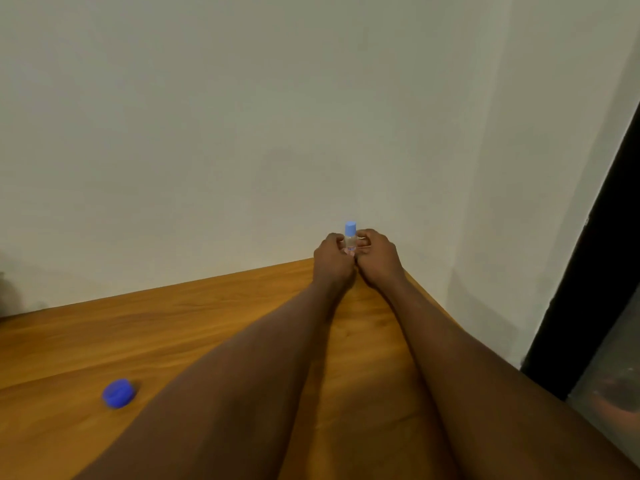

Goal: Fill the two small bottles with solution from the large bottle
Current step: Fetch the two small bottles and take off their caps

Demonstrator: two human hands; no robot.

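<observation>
A small clear bottle [350,241] with a light blue cap stands upright at the far right corner of the wooden table [173,327]. My left hand [332,261] and my right hand [377,258] both reach out to it and grip its body from either side with curled fingers. The lower part of the bottle is hidden behind my fingers. A dark blue round cap [118,393] lies loose on the table at the near left. The large bottle and a second small bottle are out of view.
A plain pale wall [242,133] rises directly behind the table. The table's right edge runs diagonally beside my right forearm, with a dark door frame [588,271] and floor beyond it. A dim shape sits at the far left edge.
</observation>
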